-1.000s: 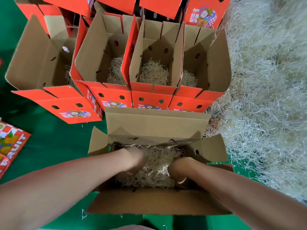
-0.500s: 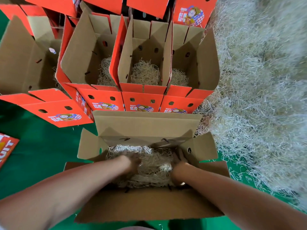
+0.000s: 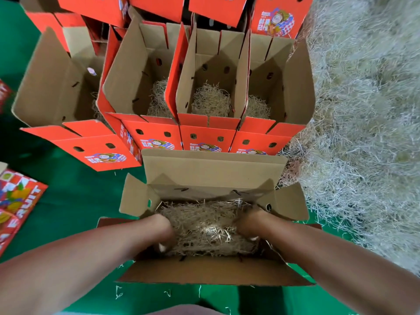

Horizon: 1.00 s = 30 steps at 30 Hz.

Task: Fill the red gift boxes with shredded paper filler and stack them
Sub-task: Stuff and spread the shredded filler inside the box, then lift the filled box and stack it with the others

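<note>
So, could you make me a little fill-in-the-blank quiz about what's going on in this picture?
1. The left hand and right hand both reach into the filler in the nearest box, whose flaps stand ____.
2. The loose heap of filler lies to the person's ____.
3. The floor is ____.
4. The boxes behind are ____ outside.
Missing words: open, right, green, red.

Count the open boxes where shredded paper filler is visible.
5: nearest box; behind it, a row of three: left, middle, right; one farther left, filler barely showing. Boxes farther back may hide more.
</note>
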Each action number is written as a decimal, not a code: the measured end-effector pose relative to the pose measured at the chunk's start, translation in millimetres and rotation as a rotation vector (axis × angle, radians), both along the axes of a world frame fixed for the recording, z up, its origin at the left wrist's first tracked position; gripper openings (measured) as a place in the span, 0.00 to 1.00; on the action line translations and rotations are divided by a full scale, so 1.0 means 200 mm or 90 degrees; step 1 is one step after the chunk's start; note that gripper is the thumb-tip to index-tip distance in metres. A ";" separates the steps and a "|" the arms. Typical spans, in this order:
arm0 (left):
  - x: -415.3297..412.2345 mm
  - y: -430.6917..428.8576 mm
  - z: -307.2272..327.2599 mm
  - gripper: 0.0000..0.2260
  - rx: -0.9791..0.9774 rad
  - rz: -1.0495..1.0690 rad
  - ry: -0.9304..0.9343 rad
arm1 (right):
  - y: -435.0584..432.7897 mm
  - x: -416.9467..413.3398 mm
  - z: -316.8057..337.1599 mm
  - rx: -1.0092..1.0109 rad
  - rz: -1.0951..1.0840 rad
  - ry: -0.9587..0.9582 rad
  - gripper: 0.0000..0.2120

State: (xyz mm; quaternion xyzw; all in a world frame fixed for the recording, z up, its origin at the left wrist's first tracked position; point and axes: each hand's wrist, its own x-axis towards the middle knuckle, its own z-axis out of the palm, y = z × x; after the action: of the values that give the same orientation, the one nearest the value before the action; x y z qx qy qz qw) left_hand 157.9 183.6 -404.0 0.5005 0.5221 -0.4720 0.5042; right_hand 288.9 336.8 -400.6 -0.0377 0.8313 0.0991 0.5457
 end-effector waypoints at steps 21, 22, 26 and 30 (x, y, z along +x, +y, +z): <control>0.00 -0.03 -0.03 0.14 0.309 0.185 -0.019 | -0.10 0.09 0.05 -0.201 -0.166 0.114 0.13; 0.02 -0.07 -0.04 0.15 0.208 0.140 -0.030 | -0.11 0.10 0.04 -0.195 -0.146 0.031 0.14; 0.02 -0.09 0.03 0.14 0.229 0.202 -0.039 | -0.10 0.07 0.08 -0.183 -0.256 0.104 0.16; -0.03 -0.06 0.21 0.09 0.609 0.390 -0.050 | -0.03 0.05 0.24 -0.164 -0.305 0.461 0.16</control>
State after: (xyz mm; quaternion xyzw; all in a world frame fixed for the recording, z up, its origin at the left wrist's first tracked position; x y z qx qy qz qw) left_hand 152.5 172.1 -361.2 0.5160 0.7800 0.0036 0.3540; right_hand 299.3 330.2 -351.7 0.1251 0.9594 -0.1271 0.2185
